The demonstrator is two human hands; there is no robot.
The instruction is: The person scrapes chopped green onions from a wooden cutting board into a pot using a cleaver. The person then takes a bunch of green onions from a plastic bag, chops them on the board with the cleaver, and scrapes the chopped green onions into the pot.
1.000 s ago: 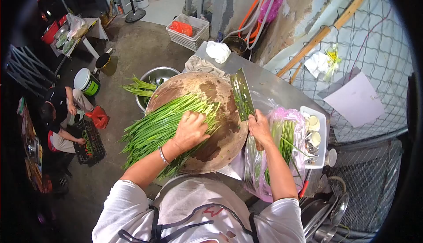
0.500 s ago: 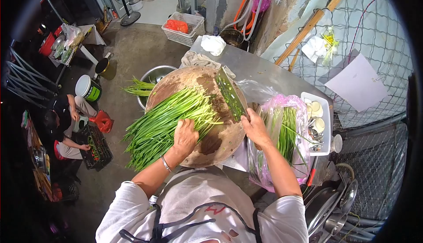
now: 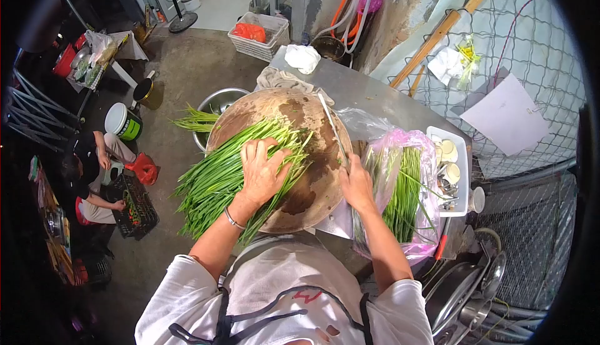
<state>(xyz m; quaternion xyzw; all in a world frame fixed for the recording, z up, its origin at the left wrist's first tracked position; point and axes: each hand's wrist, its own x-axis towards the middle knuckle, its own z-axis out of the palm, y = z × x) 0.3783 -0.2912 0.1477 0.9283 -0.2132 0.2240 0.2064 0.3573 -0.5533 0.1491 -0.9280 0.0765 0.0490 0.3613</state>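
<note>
A large pile of garlic chives [image 3: 219, 176] lies across a round wooden chopping board [image 3: 312, 198], pale ends to the right and green leaves hanging over the left edge. On top of the pile, my left hand [image 3: 264, 170] clasps the stalks with bent fingers. My right hand [image 3: 356, 182] is closed round the handle of a cleaver [image 3: 330, 117]. Its blade stands on edge at the board's right side, apart from the chives, and shows as a thin line. Beside my right forearm, more chives [image 3: 406, 189] lie in a pink plastic bag [image 3: 431, 157].
The board rests on a metal table [image 3: 375, 104]. A steel bowl [image 3: 228, 98] with greens stands behind left. At right is a white tray [image 3: 464, 182] of jars and utensils. A seated person [image 3: 87, 157] handles things in a black crate [image 3: 134, 204] on the left.
My left hand has moved up onto the bunch, its fingers now reaching over the stalks. The cleaver has turned from showing its flat side to standing edge-on.
</note>
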